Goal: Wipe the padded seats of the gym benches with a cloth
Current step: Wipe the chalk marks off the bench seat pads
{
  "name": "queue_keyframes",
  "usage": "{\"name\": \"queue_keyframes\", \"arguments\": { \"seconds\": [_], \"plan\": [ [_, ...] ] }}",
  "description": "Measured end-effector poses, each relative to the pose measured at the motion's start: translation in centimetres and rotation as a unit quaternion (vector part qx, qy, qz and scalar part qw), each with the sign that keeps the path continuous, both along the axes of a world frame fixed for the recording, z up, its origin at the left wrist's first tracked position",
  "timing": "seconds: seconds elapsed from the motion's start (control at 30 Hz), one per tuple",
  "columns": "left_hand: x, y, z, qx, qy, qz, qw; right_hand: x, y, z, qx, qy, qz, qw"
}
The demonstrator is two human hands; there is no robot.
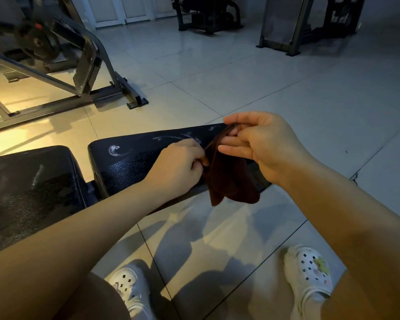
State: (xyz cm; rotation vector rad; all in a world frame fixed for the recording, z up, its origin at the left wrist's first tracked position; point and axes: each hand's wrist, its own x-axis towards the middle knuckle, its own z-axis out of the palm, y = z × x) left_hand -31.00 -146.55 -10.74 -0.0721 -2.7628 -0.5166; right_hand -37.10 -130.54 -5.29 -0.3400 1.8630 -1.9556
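Wiping looks barely begun, to my eye. White scuffs and smears show on the black padded seat [134, 158] in front of the person, a curled mark near its left end and fainter arcs along the top. The second pad [30, 192] to the left carries a pale streak and a dull, dusty sheen. I can't tell whether either has had a pass; both seem to need one, and the machines farther back are too dark to judge.

The cloth [229, 179] is off the surface, hanging in the air over the right end of the nearer seat. The left hand [180, 162] is curled, pinching the cloth's edge between thumb and fingers. The right hand [261, 137] pinches the upper corner with thumb and forefinger, its other fingers loosely extended. I'd judge they are folding or re-gathering it before wiping.

The cloth is dark reddish-brown, soft and nappy like terry or microfibre, drooping in limp folds to two rounded points. The pads are pebbled black vinyl, thick, with rounded corners, a gap between them. The floor [286, 88] is glossy pale tile. A grey steel frame [106, 88] stands behind.
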Motion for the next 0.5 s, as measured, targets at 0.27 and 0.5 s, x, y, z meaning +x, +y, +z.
{"name": "queue_keyframes", "arguments": {
  "seconds": [0.27,0.5],
  "plan": [
    [0.1,0.8,0.1,-0.029,-0.09,-0.057,0.994,-0.7,1.4,-0.3,0.082,0.153,-0.043,0.984],
    [-0.7,0.9,0.6,-0.168,-0.018,-0.076,0.983,-0.9,2.8,1.2,0.195,0.353,-0.047,0.914]
  ]
}}
